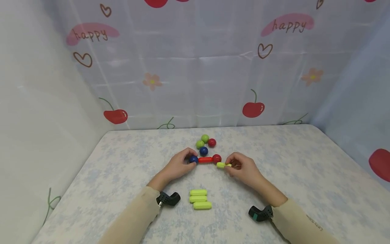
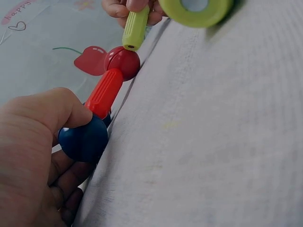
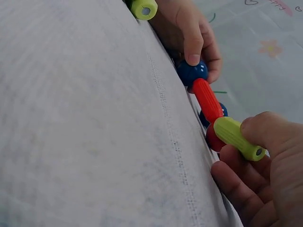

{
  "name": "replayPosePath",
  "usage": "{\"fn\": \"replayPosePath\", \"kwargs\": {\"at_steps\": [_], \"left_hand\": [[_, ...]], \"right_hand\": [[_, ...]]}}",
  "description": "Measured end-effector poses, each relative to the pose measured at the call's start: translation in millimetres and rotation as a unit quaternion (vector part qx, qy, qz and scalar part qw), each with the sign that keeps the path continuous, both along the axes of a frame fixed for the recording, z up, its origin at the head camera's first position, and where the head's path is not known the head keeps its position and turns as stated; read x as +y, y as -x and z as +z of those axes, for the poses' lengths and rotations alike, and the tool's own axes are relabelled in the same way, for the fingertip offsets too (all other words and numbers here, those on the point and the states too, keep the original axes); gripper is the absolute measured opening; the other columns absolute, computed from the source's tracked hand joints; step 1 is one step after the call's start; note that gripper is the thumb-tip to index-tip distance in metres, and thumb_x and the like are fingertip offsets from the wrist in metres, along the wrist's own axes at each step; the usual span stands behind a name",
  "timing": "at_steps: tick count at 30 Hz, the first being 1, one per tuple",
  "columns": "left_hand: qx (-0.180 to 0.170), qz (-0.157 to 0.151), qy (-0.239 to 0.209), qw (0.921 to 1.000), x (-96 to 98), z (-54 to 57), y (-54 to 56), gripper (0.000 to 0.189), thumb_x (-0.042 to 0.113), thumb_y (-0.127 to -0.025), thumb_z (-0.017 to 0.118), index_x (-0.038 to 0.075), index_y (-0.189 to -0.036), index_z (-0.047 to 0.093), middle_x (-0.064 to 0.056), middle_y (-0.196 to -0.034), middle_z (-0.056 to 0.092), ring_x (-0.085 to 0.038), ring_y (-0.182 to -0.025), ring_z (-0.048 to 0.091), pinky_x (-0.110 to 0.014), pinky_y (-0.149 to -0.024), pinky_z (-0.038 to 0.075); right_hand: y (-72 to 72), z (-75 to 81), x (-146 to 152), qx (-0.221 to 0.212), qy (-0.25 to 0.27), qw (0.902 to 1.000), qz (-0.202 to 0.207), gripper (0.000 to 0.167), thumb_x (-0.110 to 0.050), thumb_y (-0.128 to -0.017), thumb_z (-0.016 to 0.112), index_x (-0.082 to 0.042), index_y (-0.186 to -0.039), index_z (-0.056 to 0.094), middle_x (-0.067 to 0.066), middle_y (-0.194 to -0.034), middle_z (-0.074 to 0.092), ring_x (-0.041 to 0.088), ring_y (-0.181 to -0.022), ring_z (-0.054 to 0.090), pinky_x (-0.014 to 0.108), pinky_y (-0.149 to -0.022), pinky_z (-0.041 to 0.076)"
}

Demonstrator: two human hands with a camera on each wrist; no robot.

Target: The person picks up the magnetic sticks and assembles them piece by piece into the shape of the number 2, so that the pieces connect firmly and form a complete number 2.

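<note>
My left hand (image 1: 178, 164) pinches a blue ball (image 2: 84, 139) between thumb and fingers. Joined to that ball is a red ribbed rod (image 1: 205, 159), whose other end meets a red ball (image 1: 216, 158). In my right hand (image 1: 243, 168) a yellow-green ribbed rod (image 3: 235, 137) is pinched between thumb and fingers. Its near end lies close beside the red ball, and the left wrist view shows a dark round spot in that end. A second blue ball (image 1: 203, 151) sits just behind the red rod.
Two green balls (image 1: 200, 144) and another red ball (image 1: 212, 142) lie farther back on the table (image 1: 137, 149). Three yellow-green rods (image 1: 198, 199) lie side by side nearer the front, between the forearms. A patterned curtain (image 1: 195, 84) hangs behind the table.
</note>
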State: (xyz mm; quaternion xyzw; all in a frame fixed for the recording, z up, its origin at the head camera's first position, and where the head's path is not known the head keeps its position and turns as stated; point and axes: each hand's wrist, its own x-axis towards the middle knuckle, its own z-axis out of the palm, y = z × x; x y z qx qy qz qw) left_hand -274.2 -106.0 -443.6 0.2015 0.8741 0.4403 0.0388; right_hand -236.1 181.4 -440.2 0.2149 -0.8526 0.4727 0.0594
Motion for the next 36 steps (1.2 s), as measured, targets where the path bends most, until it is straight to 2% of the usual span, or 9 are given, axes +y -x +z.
{"fn": "replayPosePath", "kwargs": {"at_steps": [5,9,13,18,26,36], "left_hand": [[0.002,-0.002,0.001,1.0000,-0.4,-0.1,0.2,0.027,0.018,-0.092,0.068,0.021,-0.117,0.060,0.001,-0.117,0.065,-0.017,-0.111,0.059,-0.043,-0.103,0.044],[0.005,0.000,0.001,1.0000,-0.2,0.5,1.3,0.027,0.017,-0.091,0.068,0.020,-0.117,0.061,0.001,-0.116,0.065,-0.017,-0.110,0.059,-0.043,-0.103,0.045],[0.004,0.001,-0.001,1.0000,-0.1,0.2,2.3,0.027,0.017,-0.091,0.069,0.021,-0.116,0.061,0.001,-0.115,0.066,-0.017,-0.110,0.059,-0.042,-0.103,0.045],[0.003,0.003,-0.001,1.0000,-0.2,-1.0,2.5,0.027,0.018,-0.091,0.070,0.020,-0.117,0.062,0.001,-0.115,0.066,-0.016,-0.110,0.060,-0.042,-0.104,0.045],[0.003,0.003,-0.003,1.0000,0.5,0.6,0.5,0.028,0.019,-0.091,0.070,0.018,-0.117,0.062,0.000,-0.115,0.067,-0.018,-0.111,0.060,-0.044,-0.104,0.045],[0.004,0.009,0.000,1.0000,-0.2,0.1,0.1,0.027,0.019,-0.091,0.070,0.021,-0.116,0.062,0.002,-0.113,0.067,-0.016,-0.108,0.060,-0.042,-0.103,0.045]], "right_hand": [[-0.2,0.9,-0.1,0.035,0.016,0.9988,-0.030,0.016,-0.003,-0.087,0.075,-0.011,-0.095,0.063,0.006,-0.097,0.063,0.006,-0.080,0.062,0.024,-0.063,0.056],[0.1,1.9,1.0,0.045,0.024,0.9982,-0.032,0.016,-0.002,-0.087,0.074,-0.011,-0.095,0.063,0.006,-0.097,0.062,0.005,-0.082,0.063,0.023,-0.066,0.057],[0.4,1.4,1.0,0.036,0.031,0.9987,-0.018,0.015,-0.005,-0.087,0.076,-0.011,-0.095,0.064,0.005,-0.097,0.062,0.005,-0.084,0.063,0.021,-0.069,0.057],[-0.8,0.1,-1.3,0.028,0.038,0.9989,0.005,0.018,-0.007,-0.085,0.079,-0.009,-0.097,0.066,0.007,-0.098,0.062,0.012,-0.087,0.063,0.022,-0.072,0.057],[-3.1,-0.8,-3.8,-0.018,0.028,0.9979,0.056,0.023,-0.004,-0.085,0.077,-0.011,-0.104,0.066,0.007,-0.105,0.063,0.012,-0.093,0.065,0.020,-0.080,0.056],[-2.9,-2.4,-6.4,-0.019,0.013,0.9968,0.076,0.020,-0.005,-0.088,0.075,-0.013,-0.105,0.068,0.005,-0.105,0.063,0.011,-0.094,0.066,0.020,-0.081,0.056]]}}
